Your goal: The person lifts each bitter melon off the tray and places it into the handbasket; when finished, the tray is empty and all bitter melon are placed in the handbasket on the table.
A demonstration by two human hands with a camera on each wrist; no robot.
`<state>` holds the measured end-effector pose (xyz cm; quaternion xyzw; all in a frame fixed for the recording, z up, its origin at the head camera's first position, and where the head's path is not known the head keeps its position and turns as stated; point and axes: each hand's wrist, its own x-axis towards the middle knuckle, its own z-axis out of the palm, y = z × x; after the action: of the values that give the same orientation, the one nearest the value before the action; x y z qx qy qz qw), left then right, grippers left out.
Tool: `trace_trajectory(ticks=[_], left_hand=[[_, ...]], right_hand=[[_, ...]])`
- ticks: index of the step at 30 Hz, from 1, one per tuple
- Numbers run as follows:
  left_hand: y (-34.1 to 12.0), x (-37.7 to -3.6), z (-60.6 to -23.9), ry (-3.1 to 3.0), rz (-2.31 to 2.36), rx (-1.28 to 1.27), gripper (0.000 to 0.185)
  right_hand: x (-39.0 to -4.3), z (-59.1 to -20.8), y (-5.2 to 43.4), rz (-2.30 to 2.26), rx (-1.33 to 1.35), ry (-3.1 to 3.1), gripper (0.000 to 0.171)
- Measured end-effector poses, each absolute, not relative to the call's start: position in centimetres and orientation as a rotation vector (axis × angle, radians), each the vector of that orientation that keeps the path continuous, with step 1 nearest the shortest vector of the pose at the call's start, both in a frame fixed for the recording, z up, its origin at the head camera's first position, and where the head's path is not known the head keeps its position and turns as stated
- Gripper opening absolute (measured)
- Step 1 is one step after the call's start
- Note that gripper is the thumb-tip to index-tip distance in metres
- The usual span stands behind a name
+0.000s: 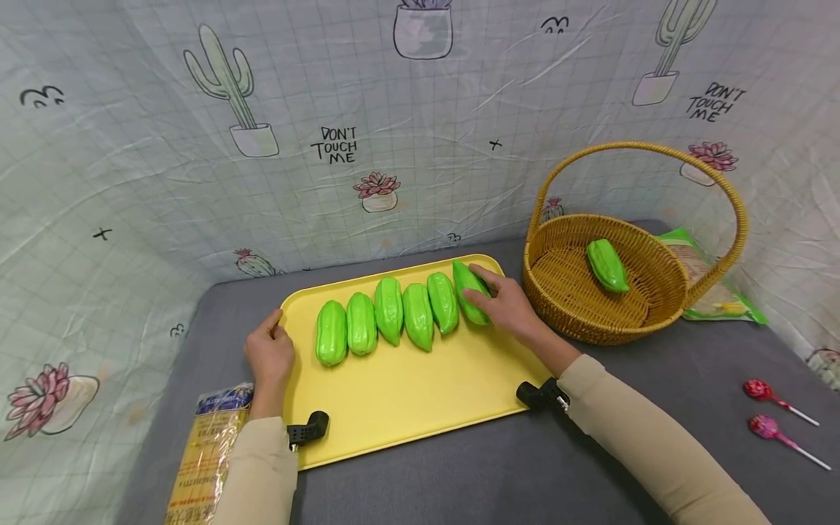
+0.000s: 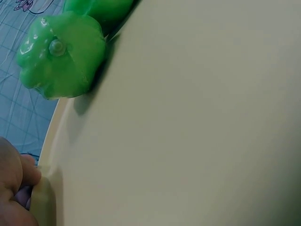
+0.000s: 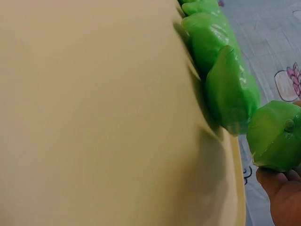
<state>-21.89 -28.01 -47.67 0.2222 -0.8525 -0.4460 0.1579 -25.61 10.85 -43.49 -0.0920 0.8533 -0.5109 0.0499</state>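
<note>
Fingers, right: the end gourd of the row is being gripped by the curled fingers of the right hand (image 1: pixel 504 306), the thumb lying against its near side.
Gripped thing: the glossy green ribbed plastic gourd (image 1: pixel 469 291) is being held at the far right corner of the tray, tilted, and just apart from its neighbour in the right wrist view.
Fingers, left: the left rim of the tray is being pinched by the left hand (image 1: pixel 269 353), the fingers bent over the edge, nothing else held.
Row: five more green plastic gourds (image 1: pixel 387 316) are being kept side by side across the far half of the tray, close together.
Tray: the flat yellow plastic tray (image 1: pixel 420 397) is being steadied on the grey table cover (image 1: pixel 512 467).
Basket: a single green gourd (image 1: pixel 607 265) is being held by the round woven wicker basket with a hoop handle (image 1: pixel 571 310), just right of the tray.
Progress: one gourd is judged as already moved, one as being taken, five as left; the work is judged to be at an early stage.
Surroundings: two red lollipops (image 1: pixel 771 412) are being left at the table's right edge, well apart from the hands.
</note>
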Motion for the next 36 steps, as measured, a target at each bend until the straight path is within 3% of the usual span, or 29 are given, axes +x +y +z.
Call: trace_trajectory(ticks=[36], left_hand=[[-28.0,-22.0,-47.6,-2.446,-1.258,0.643,0.044]], right_hand=[[-23.1,-40.4,12.4,-1.635,-0.385,2.54,0.064]])
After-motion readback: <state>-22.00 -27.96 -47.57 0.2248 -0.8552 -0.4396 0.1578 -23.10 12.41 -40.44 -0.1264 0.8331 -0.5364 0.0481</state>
